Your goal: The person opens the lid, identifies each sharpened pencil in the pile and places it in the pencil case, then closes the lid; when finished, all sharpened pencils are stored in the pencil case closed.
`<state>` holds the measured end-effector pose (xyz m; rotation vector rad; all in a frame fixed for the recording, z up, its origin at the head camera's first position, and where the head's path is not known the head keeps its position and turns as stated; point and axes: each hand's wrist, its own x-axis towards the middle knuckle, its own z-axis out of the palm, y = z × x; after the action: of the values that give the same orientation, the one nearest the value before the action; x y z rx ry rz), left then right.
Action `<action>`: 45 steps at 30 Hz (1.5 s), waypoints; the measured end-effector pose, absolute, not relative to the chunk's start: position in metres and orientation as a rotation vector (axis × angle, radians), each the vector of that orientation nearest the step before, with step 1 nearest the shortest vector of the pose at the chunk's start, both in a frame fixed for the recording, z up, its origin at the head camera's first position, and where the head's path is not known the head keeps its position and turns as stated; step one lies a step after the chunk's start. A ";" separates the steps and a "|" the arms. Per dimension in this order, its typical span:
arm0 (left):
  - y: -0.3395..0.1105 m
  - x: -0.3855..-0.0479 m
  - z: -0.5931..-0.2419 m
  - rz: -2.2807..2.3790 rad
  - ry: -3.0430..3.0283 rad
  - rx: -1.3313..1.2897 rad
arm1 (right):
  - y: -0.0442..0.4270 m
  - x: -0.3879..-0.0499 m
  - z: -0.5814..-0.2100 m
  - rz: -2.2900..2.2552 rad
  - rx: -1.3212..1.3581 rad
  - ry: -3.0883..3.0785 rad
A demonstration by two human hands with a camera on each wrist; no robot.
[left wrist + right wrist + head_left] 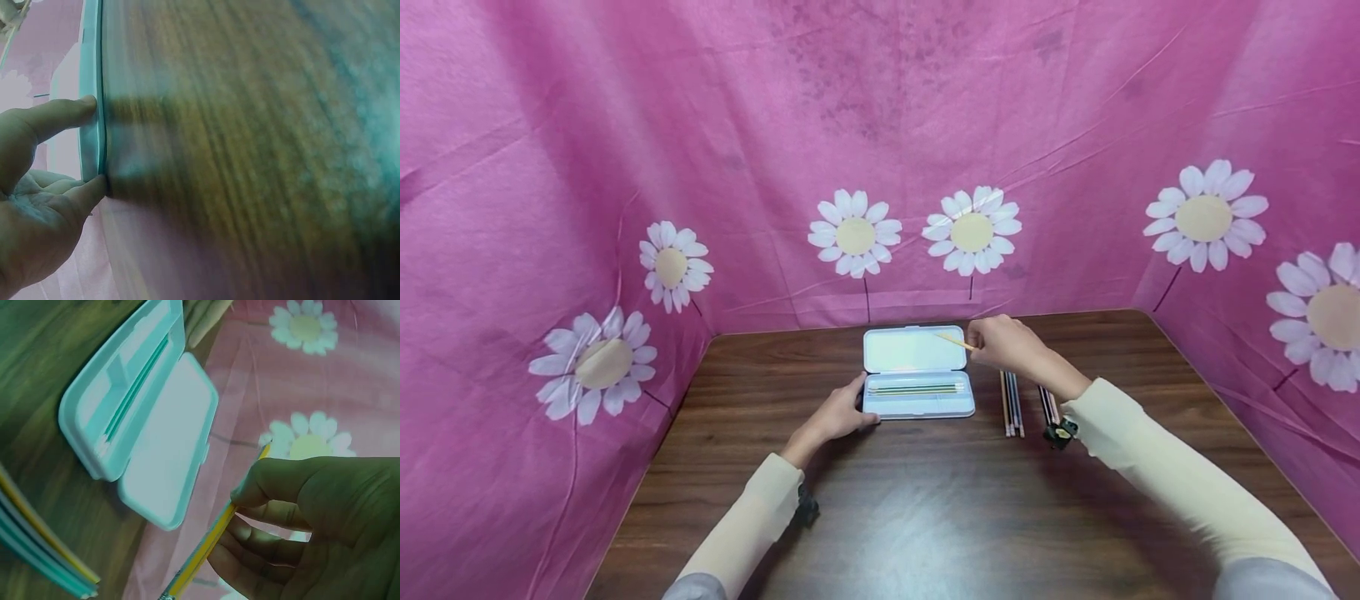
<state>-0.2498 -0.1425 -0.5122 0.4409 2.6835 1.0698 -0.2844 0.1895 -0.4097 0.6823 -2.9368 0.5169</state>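
A white pencil case (919,406) lies with its lid folded back, and green pencils (917,389) rest in its rear compartment. My left hand (837,413) holds the case's left end, thumb at the front corner; in the left wrist view the thumb and a finger of that hand (47,150) touch the case edge (91,131). Above the right side of the lid, my right hand (1009,343) pinches a yellow pencil (955,341). The right wrist view shows this hand (312,519) with the yellow pencil (209,540) between thumb and fingers, beside the open case (169,450).
Right of the case, a group of pencils (1011,404) lies on the brown wooden table (880,500). Farther right are more dark and pinkish pencils (1047,403), partly hidden by the right wrist. A pink cloth with white daisies (760,167) surrounds the table's back and sides.
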 end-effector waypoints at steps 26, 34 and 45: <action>-0.142 -0.250 -0.513 1.113 2.668 0.424 | 0.100 -0.299 -0.429 0.149 1.108 -2.943; -0.142 -0.250 -0.512 1.096 2.679 0.435 | 0.094 -0.304 -0.452 0.127 1.104 -2.926; -0.143 -0.250 -0.513 1.131 2.640 0.423 | 0.089 -0.303 -0.474 0.147 1.034 -2.916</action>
<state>-0.2504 -0.1433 -0.5132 0.4231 2.6397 1.1308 -0.3034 0.0892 -0.4743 1.0338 -2.9161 0.1472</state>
